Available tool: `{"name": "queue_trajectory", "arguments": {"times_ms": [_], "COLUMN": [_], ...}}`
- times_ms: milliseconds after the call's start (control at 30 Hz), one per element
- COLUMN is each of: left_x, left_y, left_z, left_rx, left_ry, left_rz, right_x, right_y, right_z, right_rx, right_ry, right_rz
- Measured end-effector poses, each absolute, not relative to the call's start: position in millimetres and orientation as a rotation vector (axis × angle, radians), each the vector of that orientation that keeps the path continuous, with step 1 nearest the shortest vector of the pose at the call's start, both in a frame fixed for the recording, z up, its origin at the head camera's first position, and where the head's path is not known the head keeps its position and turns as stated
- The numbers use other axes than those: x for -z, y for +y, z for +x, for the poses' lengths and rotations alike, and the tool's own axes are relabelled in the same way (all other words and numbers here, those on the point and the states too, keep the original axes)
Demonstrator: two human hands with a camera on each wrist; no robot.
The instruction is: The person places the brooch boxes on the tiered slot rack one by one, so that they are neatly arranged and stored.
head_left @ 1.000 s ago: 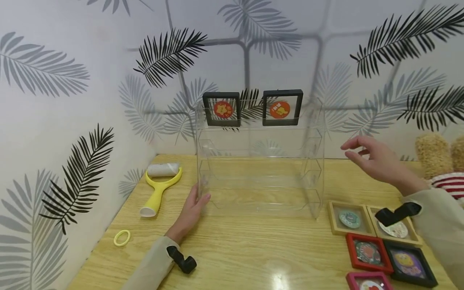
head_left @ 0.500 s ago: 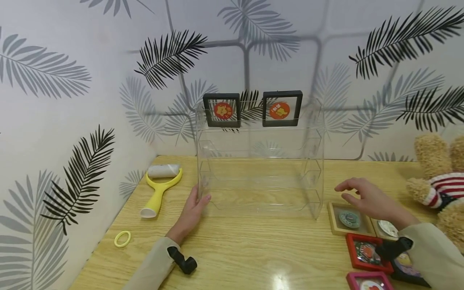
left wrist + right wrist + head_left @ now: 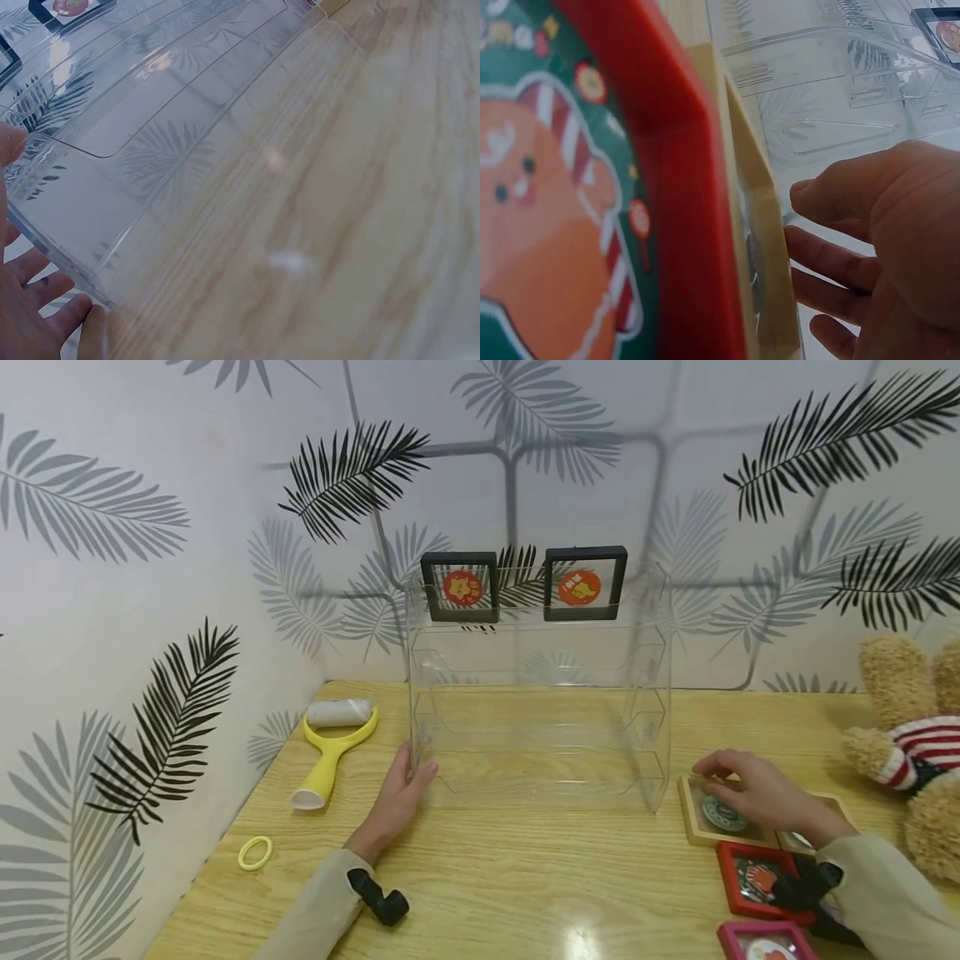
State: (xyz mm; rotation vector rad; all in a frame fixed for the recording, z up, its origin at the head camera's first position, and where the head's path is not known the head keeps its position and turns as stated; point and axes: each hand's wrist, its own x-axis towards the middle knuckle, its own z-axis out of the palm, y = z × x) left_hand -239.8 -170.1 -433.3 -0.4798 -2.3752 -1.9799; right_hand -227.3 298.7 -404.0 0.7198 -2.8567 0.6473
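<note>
A clear acrylic rack (image 3: 536, 693) stands toward the back edge of the bench (image 3: 525, 877), with two black frames (image 3: 459, 587) on its top tier. The left hand (image 3: 397, 797) rests flat against the rack's lower left corner, its grip loose, fingers straight. The right hand (image 3: 757, 789) lies over a tan frame (image 3: 701, 831) near the bench's right edge; its fingers seem to curl onto the frame's rim, though the hold is hard to confirm. A red frame (image 3: 753, 881) lies just beside it.
</note>
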Motion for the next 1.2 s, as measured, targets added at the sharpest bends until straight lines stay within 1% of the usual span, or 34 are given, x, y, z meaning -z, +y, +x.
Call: {"name": "queue_trajectory", "arguments": {"times_ms": [267,400,533,633,833,967,1200], "left_x": [448.4,438.5,423.4,419.6,419.7,419.2,418.3], "left_y": [-170.2,-166.3,-164.4,-165.4,-168.3,-168.1,-166.1], "left_z": [-248.4,-242.4,-233.2,-230.7,-230.5,-230.6,-229.5], "left_rx": [1.966,1.993,1.966,1.939,1.94,1.964,1.977], "left_ry": [-2.352,-2.359,-2.391,-2.423,-2.448,-2.433,-2.422], "left_rz": [-0.482,-0.496,-0.456,-0.43,-0.391,-0.419,-0.435], "right_x": [412.8,416.7,418.6,418.4,415.0,409.8,394.7], "right_y": [303.8,306.4,303.3,299.7,296.2,295.9,295.7], "right_z": [-229.0,-229.2,-235.3,-239.5,-244.0,-244.1,-243.0], "right_rx": [-0.63,-0.622,-0.61,-0.602,-0.595,-0.606,-0.625], "right_ry": [-2.889,-2.897,-2.892,-2.9,-2.912,-2.878,-2.667], "right_rz": [0.756,0.737,0.68,0.647,0.651,0.685,0.811]}}
